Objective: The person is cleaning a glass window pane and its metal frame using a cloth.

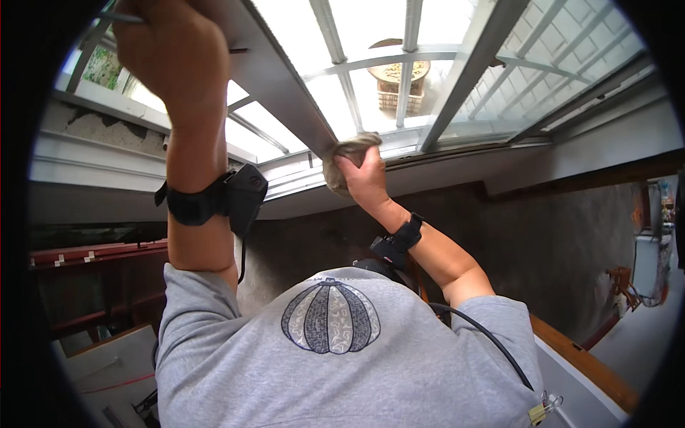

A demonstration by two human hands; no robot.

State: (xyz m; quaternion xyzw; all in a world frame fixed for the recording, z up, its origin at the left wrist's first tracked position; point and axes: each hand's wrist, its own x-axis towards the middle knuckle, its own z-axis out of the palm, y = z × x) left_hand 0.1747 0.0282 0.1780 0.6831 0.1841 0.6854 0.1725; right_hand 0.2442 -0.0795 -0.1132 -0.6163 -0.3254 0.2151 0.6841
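My left hand (168,51) is raised at the top left, its fingers curled around a thin grey metal bar (120,17); the picture's edge and the hand itself hide part of the grip. A damp-looking grey-brown cloth (336,174) is bunched in my right hand (366,174). It presses against the lower end of a wide, flat window frame member (283,80), just above the sill track (299,179). Each wrist wears a black strap with a small device.
Metal window bars (411,27) stand beyond the glass. Outside, a round tray (393,72) rests on a plastic basket (400,99). Dark red furniture (101,257) is at the left. A wooden edge (583,361) lies at lower right, and a black cable (492,334) crosses my right side.
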